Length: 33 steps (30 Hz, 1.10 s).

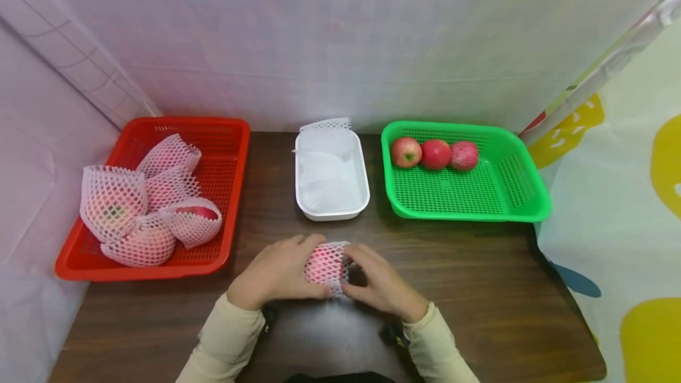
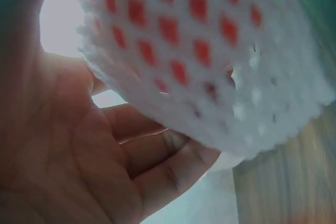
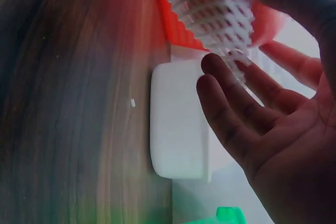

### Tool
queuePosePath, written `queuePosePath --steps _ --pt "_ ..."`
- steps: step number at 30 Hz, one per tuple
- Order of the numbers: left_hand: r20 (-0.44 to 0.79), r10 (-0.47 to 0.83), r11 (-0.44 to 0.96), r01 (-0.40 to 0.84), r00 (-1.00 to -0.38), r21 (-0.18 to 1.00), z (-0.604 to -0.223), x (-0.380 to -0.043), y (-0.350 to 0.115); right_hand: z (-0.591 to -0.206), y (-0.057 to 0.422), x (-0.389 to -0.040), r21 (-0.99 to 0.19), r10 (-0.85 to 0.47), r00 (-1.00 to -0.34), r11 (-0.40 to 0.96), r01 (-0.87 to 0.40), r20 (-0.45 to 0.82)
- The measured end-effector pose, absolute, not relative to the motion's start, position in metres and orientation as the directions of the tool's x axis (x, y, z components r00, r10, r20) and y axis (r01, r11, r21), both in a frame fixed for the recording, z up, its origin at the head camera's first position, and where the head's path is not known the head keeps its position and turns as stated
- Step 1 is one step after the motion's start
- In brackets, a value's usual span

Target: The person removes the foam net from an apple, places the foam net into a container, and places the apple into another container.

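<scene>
Close over the table's near middle, a red apple [image 1: 319, 263] sits partly inside a white foam net sleeve [image 1: 337, 248]. My left hand [image 1: 276, 270] grips the covered apple from the left, its fingers curved along the net in the left wrist view. From the right, my right hand [image 1: 382, 282] holds the sleeve's edge between thumb and fingers. Bare apple skin [image 3: 269, 22] shows past the net in the right wrist view. The apple's underside is hidden in the head view.
A red basket [image 1: 239, 194] at left holds several netted apples [image 1: 114, 197]. Flat foam nets [image 1: 323, 173] lie in a white tray [image 1: 332, 216] behind my hands. At right, a green basket [image 1: 468, 215] contains three bare apples [image 1: 435, 154]. A white curtain [image 1: 330, 46] hangs behind.
</scene>
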<state>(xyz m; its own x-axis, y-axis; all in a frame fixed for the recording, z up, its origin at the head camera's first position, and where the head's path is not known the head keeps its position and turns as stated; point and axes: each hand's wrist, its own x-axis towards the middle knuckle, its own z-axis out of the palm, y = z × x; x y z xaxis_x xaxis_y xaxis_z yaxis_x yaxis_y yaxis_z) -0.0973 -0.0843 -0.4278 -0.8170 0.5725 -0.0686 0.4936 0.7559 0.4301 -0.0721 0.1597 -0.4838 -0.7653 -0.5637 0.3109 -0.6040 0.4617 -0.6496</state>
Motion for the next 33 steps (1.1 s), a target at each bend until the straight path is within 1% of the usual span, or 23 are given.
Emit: queuePosePath --steps 3,7,12,15,18,23,28,30,33 --pt "-0.042 0.591 0.718 0.502 -0.805 0.483 -0.428 -0.097 -0.08 -0.483 0.156 -0.073 -0.659 -0.571 -0.772 0.471 -0.587 0.28" --pt "-0.02 0.602 0.686 0.504 -0.799 0.525 -0.427 -0.098 -0.074 -0.483 0.152 -0.074 -0.672 -0.572 -0.773 0.462 -0.58 0.274" --pt "-0.028 0.624 0.67 0.516 -0.781 0.533 -0.426 -0.099 -0.075 -0.488 0.156 -0.074 -0.65 -0.551 -0.769 0.462 -0.603 0.322" --pt "-0.034 0.662 0.634 0.535 -0.749 0.558 -0.425 -0.1 -0.081 -0.491 0.161 -0.074 -0.645 -0.535 -0.77 0.459 -0.611 0.349" --pt "-0.018 0.706 0.585 0.569 -0.708 0.578 -0.424 -0.102 -0.088 -0.493 0.167 -0.073 -0.654 -0.52 -0.78 0.461 -0.599 0.348" --pt "0.026 0.747 0.537 0.626 -0.664 0.565 -0.422 -0.107 -0.093 -0.494 0.177 -0.071 -0.694 -0.487 -0.809 0.457 -0.557 0.329" --pt "-0.003 0.753 0.554 0.632 -0.658 0.541 -0.421 -0.113 -0.093 -0.495 0.187 -0.068 -0.722 -0.446 -0.832 0.448 -0.527 0.331" --pt "-0.015 0.747 0.576 0.636 -0.665 0.513 -0.42 -0.116 -0.094 -0.493 0.191 -0.066 -0.742 -0.432 -0.838 0.429 -0.515 0.332" --pt "-0.036 0.721 0.623 0.624 -0.692 0.471 -0.416 -0.121 -0.096 -0.487 0.196 -0.064 -0.79 -0.401 -0.86 0.393 -0.472 0.314"
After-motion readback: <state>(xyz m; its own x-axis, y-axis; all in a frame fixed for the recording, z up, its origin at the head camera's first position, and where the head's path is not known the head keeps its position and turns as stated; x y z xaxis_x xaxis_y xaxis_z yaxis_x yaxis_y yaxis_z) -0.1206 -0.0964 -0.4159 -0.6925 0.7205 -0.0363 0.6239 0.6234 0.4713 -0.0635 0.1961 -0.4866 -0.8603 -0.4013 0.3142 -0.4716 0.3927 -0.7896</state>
